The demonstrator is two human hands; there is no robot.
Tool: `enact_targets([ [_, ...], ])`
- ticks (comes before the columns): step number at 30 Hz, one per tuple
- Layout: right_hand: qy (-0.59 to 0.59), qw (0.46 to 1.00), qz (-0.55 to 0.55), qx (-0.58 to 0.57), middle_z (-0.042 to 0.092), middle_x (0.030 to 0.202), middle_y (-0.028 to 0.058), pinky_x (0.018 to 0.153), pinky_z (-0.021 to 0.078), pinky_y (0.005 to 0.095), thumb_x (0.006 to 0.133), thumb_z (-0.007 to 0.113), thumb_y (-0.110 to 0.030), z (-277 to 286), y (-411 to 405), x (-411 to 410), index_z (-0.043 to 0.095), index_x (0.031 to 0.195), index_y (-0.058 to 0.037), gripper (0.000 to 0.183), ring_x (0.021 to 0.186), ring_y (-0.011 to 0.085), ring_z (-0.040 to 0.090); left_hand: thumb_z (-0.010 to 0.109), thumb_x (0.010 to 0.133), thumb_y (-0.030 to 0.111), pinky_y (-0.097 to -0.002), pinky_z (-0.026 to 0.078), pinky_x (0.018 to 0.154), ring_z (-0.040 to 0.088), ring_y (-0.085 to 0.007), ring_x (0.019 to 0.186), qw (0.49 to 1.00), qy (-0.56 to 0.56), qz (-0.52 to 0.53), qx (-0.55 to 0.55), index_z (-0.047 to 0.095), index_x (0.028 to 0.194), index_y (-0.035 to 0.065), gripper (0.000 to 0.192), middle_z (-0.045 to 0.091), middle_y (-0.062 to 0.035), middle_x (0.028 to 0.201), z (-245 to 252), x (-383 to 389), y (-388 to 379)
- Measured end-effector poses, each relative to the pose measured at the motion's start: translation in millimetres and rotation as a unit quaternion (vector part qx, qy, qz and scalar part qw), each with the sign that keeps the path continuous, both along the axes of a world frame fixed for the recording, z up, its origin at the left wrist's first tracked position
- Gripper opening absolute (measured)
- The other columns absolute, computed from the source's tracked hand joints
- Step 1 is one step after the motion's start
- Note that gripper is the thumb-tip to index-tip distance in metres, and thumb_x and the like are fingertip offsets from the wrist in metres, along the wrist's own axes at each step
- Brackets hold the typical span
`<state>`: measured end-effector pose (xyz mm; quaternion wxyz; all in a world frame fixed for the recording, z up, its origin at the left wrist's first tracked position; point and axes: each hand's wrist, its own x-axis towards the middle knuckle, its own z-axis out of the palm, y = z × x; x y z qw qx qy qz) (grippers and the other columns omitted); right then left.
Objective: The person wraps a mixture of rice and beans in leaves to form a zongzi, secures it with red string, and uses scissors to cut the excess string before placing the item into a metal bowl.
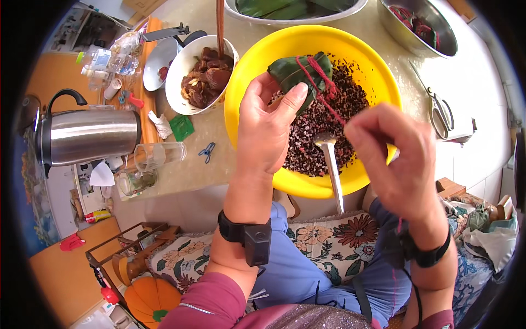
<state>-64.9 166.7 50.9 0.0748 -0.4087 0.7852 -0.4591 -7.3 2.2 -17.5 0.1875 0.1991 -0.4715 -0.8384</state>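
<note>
A green leaf-wrapped dumpling (pixel 287 70) rests in my left hand (pixel 271 111), its thumb pressed on the leaf. Red string (pixel 318 72) goes around the wrap and stretches to my right hand (pixel 390 152), whose fingers pinch it. Both hands are above a yellow basin (pixel 246 53) of dark and pale mixed rice (pixel 316 135). In the rice stands a metal spoon (pixel 333 172), its handle over the near rim. Left of the basin, a white bowl (pixel 174 70) holds brown meat chunks (pixel 209 78) and wooden chopsticks (pixel 220 24).
Beyond the basin is a tub (pixel 296 20) of green leaves. A steel bowl (pixel 444 33) with string-tied wraps stands at the back right, with scissors (pixel 439 111) nearer. A steel kettle (pixel 90 133), glass cups (pixel 160 156) and plastic bottles (pixel 109 61) are at the left.
</note>
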Motion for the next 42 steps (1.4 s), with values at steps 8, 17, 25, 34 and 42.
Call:
enact_targets([
  [8,0.059,0.993,-0.083,0.058,0.058,0.062,0.0106,0.049,0.0427,0.0336,0.08,0.061,-0.004,-28.2,20.4,25.6,0.059,0.077,-0.0051,0.003,0.055,0.025,0.059,0.057,0.089,0.008,-0.0303,0.051,0.084,0.06,-0.0201,0.096,0.989,0.043,0.01,0.14,0.053,0.11,-0.0042,0.024,0.06,-0.0123,0.106,0.5,5.3,-20.8],
  [17,-0.137,0.971,-0.19,0.039,0.054,0.055,0.0117,0.047,0.0398,0.0296,0.082,0.062,-0.008,-53.9,35.0,11.0,0.061,0.082,-0.0025,0.006,0.047,0.0206,0.055,0.05,0.091,0.004,-0.0337,0.053,0.086,0.038,-0.0399,0.119,0.932,0.105,-0.094,0.334,0.044,0.125,-0.0028,0.036,0.046,-0.0241,0.125,0.6,16.1,-46.0],
  [25,0.111,0.982,-0.096,0.117,0.058,0.061,0.01,0.05,0.044,0.0352,0.081,0.06,-0.009,-38.5,20.3,27.4,0.059,0.08,-0.0082,0.003,0.057,0.026,0.06,0.051,0.092,0.007,-0.034,0.053,0.088,0.047,-0.0383,0.111,0.833,0.158,-0.071,0.525,0.044,0.124,-0.0034,0.034,0.044,-0.0247,0.125,2.4,9.7,-39.5],
  [34,0.005,0.993,-0.07,0.096,0.056,0.057,0.008,0.046,0.0428,0.0345,0.082,0.06,-0.009,-40.2,14.8,44.8,0.057,0.081,-0.007,0.004,0.052,0.025,0.059,0.059,0.088,0.006,-0.0282,0.053,0.083,0.063,-0.0181,0.089,0.978,0.057,0.03,0.199,0.057,0.106,-0.0035,0.02,0.063,-0.0114,0.099,20.9,6.1,-20.8],
  [42,0.027,0.995,-0.089,0.047,0.059,0.062,0.0082,0.049,0.0449,0.0322,0.08,0.062,-0.005,-16.6,17.4,37.8,0.059,0.08,-0.0054,0.004,0.054,0.0248,0.059,0.061,0.086,0.005,-0.0299,0.052,0.084,0.062,-0.0181,0.092,0.995,0.058,0.057,0.066,0.051,0.109,-0.0048,0.027,0.061,-0.0118,0.105,19.5,3.0,-8.6],
])
